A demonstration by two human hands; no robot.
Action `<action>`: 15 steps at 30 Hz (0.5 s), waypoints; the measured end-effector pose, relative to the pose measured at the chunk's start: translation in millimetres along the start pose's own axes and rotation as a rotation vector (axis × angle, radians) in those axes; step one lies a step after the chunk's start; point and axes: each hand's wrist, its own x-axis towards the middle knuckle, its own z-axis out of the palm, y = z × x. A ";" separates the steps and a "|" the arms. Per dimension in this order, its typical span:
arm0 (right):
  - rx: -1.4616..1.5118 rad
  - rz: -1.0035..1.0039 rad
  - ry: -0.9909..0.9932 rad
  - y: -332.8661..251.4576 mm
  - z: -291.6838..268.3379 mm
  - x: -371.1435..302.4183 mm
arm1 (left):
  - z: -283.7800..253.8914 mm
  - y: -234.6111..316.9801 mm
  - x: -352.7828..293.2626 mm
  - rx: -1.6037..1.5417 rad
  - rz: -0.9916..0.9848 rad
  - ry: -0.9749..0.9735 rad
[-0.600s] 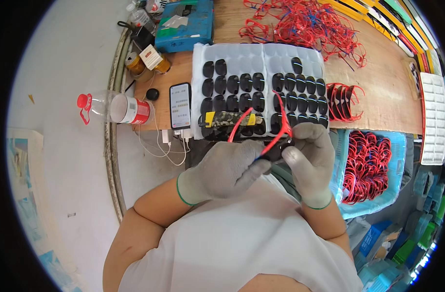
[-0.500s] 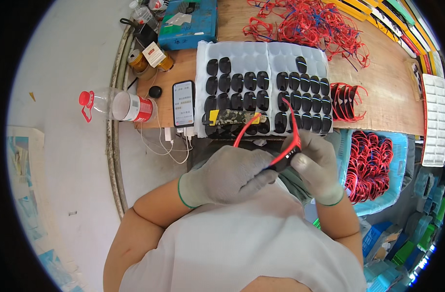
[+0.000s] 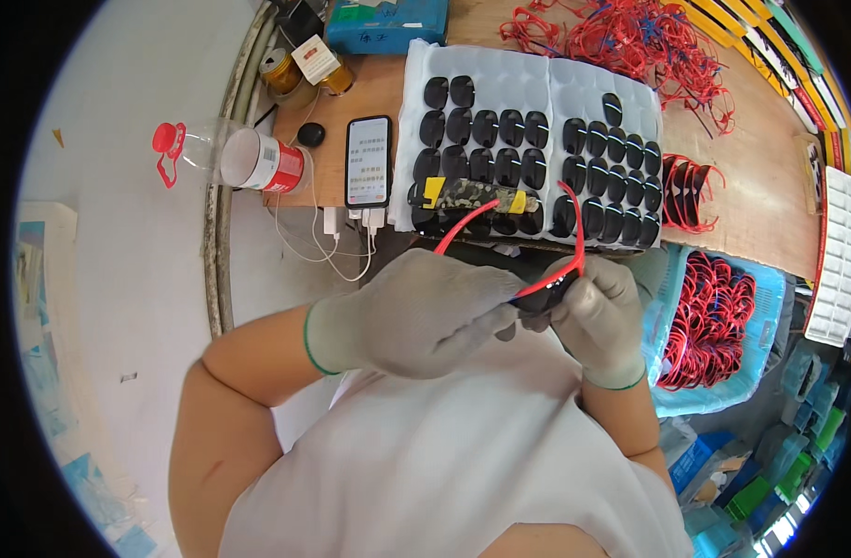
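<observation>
Brown wooden tabletop [image 3: 756, 200] stretched across the upper part of the view. On its near edge lay a wide whitish tray [image 3: 505, 70] with rows of dark lenses, while a light-blue basket [image 3: 768, 325] packed with red frames sat at the right, below the table edge. A tangled red heap of frames [image 3: 621, 46] spread beyond the tray. Below the tray, in front of the person's torso, were two hands in grey gloves (green trim at the cuffs). The left hand [image 3: 425, 312] grasped one side of a pair of red-framed glasses [image 3: 560, 274]; the right hand [image 3: 602, 321] pinched the other side between thumb and fingers. The glasses' arms pointed up toward the tray, their dark front partly hidden by the gloves. Left of the tray lay a lit phone [image 3: 368, 158]. Smallest were the dark lenses [image 3: 510, 128], set in the tray's hollows.
</observation>
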 end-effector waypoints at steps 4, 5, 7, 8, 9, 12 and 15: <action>0.039 0.096 -0.015 -1.6 -16.0 3.9 | 10.2 1.3 8.7 0.204 0.182 0.166; 0.051 0.112 -0.018 -1.6 -16.0 3.6 | 11.2 2.6 9.3 0.239 0.188 0.180; 0.074 0.078 -0.003 -0.7 -12.2 3.2 | 10.0 3.2 9.4 0.277 0.180 0.184; 0.061 0.055 0.014 -1.0 -9.4 2.4 | 9.1 3.3 8.7 0.277 0.163 0.174; 0.048 0.034 0.029 -1.2 -6.4 2.0 | 8.3 3.4 7.5 0.278 0.144 0.164; -0.004 -0.034 0.097 -6.5 2.5 0.8 | 10.6 -1.7 6.6 0.124 -0.036 0.115; -0.054 -0.115 0.078 -8.9 0.2 -1.7 | 7.9 11.6 12.6 0.094 -0.142 0.047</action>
